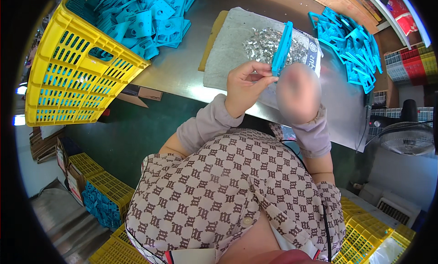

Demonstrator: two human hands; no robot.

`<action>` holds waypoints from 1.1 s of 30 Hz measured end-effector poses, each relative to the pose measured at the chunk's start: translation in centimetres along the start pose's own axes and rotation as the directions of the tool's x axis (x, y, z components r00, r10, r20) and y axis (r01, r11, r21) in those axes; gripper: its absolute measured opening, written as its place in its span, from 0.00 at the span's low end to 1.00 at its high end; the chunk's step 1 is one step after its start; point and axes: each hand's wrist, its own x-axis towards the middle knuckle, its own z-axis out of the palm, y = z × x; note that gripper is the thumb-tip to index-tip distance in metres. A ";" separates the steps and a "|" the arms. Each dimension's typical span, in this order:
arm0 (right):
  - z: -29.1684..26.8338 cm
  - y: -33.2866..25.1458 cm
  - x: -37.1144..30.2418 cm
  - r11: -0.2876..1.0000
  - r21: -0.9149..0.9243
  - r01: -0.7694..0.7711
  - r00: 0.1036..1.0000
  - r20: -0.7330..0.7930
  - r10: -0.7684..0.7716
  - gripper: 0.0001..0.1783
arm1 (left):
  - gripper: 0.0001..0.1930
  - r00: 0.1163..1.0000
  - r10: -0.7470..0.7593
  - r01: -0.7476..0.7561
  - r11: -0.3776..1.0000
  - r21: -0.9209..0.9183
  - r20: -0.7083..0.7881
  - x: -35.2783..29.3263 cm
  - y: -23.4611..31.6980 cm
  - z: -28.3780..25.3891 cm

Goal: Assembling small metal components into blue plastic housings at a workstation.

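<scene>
My left hand (247, 87) pinches the lower end of a long, narrow blue plastic part (283, 47) between thumb and fingers. The part stands on edge, tilted slightly, over a grey cloth (228, 49) on the metal table. Just right of its lower end is my right hand (299, 93). A blur covers that hand, so its fingers and anything in them cannot be made out. Beyond the hands, a heap of small shiny metal pieces (262, 45) lies on the cloth, partly behind the blue part.
A yellow plastic crate (75, 68) is at the left, beside a large pile of blue plastic parts (150, 24). More blue parts (351, 45) lie at the table's right. A fan (406, 138) stands off the right edge. Yellow crates (107, 186) sit on the floor behind me.
</scene>
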 end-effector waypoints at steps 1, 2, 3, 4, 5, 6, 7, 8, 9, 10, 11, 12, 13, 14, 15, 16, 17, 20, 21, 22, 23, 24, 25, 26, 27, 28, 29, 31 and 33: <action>0.1 0.2 0.1 1.000 0.000 0.000 1.000 0.000 0.000 0.05 | 0.16 1.000 -0.011 0.012 0.999 -0.045 0.005 0.0 0.2 0.1; 0.1 0.5 0.2 0.993 -0.034 0.112 0.993 -0.028 -0.113 0.06 | 0.15 1.000 -0.023 0.023 0.996 -0.089 0.010 0.1 0.3 0.2; 0.1 0.7 0.2 0.972 -0.071 0.223 0.973 -0.052 -0.226 0.08 | 0.15 1.000 -0.023 0.024 0.996 -0.090 0.010 0.1 0.3 0.2; 0.0 0.6 0.2 0.972 -0.071 0.222 0.973 -0.052 -0.226 0.08 | 0.15 1.000 -0.027 0.028 0.994 -0.105 0.009 0.1 0.3 0.2; -0.1 0.6 0.2 0.952 -0.140 0.273 0.959 -0.037 -0.280 0.08 | 0.15 0.999 -0.032 0.033 0.992 -0.120 0.009 0.1 0.3 0.2; -0.1 0.5 0.2 0.924 -0.206 0.322 0.943 -0.019 -0.332 0.09 | 0.15 0.999 -0.032 0.033 0.992 -0.120 0.009 0.1 0.2 0.2; -0.1 0.6 0.2 0.924 -0.206 0.322 0.943 -0.018 -0.332 0.09 | 0.15 1.000 -0.016 0.016 0.994 -0.111 0.007 0.0 0.1 0.3; 0.1 0.6 0.0 0.943 -0.190 0.273 0.959 -0.019 -0.281 0.08 | 0.15 1.000 0.001 0.000 0.995 -0.101 0.005 -0.1 -0.1 0.3; 0.2 0.6 -0.1 0.959 -0.175 0.222 0.973 -0.020 -0.229 0.06 | 0.15 1.000 0.000 0.000 0.995 -0.101 0.006 -0.1 -0.2 0.2; 0.4 0.6 -0.2 0.959 -0.175 0.221 0.973 -0.020 -0.228 0.06 | 0.15 0.998 0.066 -0.066 0.998 -0.007 0.021 -0.1 -0.2 0.1; 0.6 0.4 -0.3 0.980 -0.135 0.149 0.988 -0.017 -0.153 0.05 | 0.15 0.991 0.131 -0.134 0.987 0.085 0.043 -0.1 -0.3 0.1; 0.8 0.4 -0.5 0.993 -0.095 0.074 0.997 -0.010 -0.076 0.04 | 0.15 0.991 0.129 -0.133 0.987 0.085 0.043 -0.1 -0.1 0.0; 1.0 0.6 -0.8 0.993 -0.095 0.073 0.997 -0.011 -0.074 0.04 | 0.15 0.976 0.200 -0.211 0.965 0.157 0.084 0.0 0.3 0.1; 1.3 0.9 -1.1 0.998 -0.051 0.026 0.999 -0.023 -0.027 0.03 | 0.15 0.955 0.266 -0.289 0.931 0.224 0.131 0.1 0.5 0.1; 1.6 1.1 -1.4 1.000 -0.006 -0.019 0.999 -0.032 0.019 0.03 | 0.15 0.955 0.266 -0.289 0.931 0.224 0.130 0.1 0.4 0.1; 1.7 1.4 -1.6 1.000 -0.006 -0.019 0.999 -0.031 0.019 0.03 | 0.15 0.956 0.264 -0.286 0.933 0.218 0.125 0.0 0.1 0.0; 1.6 1.6 -1.8 0.995 0.002 -0.096 0.995 -0.001 0.096 0.02 | 0.15 0.957 0.262 -0.283 0.936 0.211 0.120 0.0 -0.1 0.0; 1.7 1.0 -1.6 0.982 0.112 -0.153 0.986 -0.051 0.160 0.03 | 0.15 0.979 0.200 -0.202 0.977 0.069 0.032 -0.3 -0.6 0.4; 1.7 0.6 -1.4 0.969 0.211 -0.126 0.979 -0.132 0.156 0.03 | 0.15 0.979 0.200 -0.202 0.977 0.069 0.032 -0.3 -0.8 0.3; 1.6 0.5 -1.4 0.969 0.211 -0.127 0.979 -0.131 0.156 0.03 | 0.15 0.983 0.180 -0.181 0.983 0.026 0.029 -0.2 -1.0 0.2; 1.4 0.4 -1.3 0.978 0.182 -0.105 0.988 -0.089 0.123 0.04 | 0.15 0.987 0.160 -0.159 0.987 -0.017 0.028 -0.2 -1.1 0.2; 1.3 0.5 -1.2 0.985 0.152 -0.082 0.995 -0.047 0.090 0.05 | 0.15 0.987 0.159 -0.159 0.987 -0.018 0.029 -0.2 -1.1 0.2; 1.4 0.5 -1.3 0.985 0.151 -0.083 0.995 -0.048 0.091 0.05 | 0.16 0.987 0.156 -0.155 0.988 -0.021 0.030 -0.2 -1.0 0.2; 1.5 0.6 -1.3 0.978 0.185 -0.102 0.989 -0.088 0.120 0.05 | 0.16 0.988 0.152 -0.152 0.988 -0.023 0.032 -0.2 -0.9 0.3; 1.7 0.6 -1.3 0.968 0.219 -0.119 0.981 -0.126 0.149 0.05 | 0.16 0.988 0.152 -0.151 0.988 -0.024 0.032 -0.2 -0.8 0.3; 1.6 0.6 -1.3 0.968 0.219 -0.120 0.981 -0.126 0.150 0.05 | 0.16 0.990 0.137 -0.137 0.990 -0.026 0.024 -0.1 -0.7 0.4; 1.4 0.7 -1.2 0.974 0.187 -0.128 0.985 -0.089 0.147 0.04 | 0.16 0.992 0.123 -0.122 0.992 -0.028 0.015 -0.1 -0.6 0.4; 1.1 1.2 -1.0 0.979 0.155 -0.136 0.988 -0.052 0.146 0.03 | 0.15 0.992 0.129 -0.129 0.992 -0.012 -0.002 0.0 -0.6 0.1; 1.3 2.7 -0.8 0.983 0.018 -0.183 0.980 -0.077 0.183 0.02 | 0.15 0.991 0.136 -0.136 0.991 0.005 -0.020 0.4 -0.5 -0.5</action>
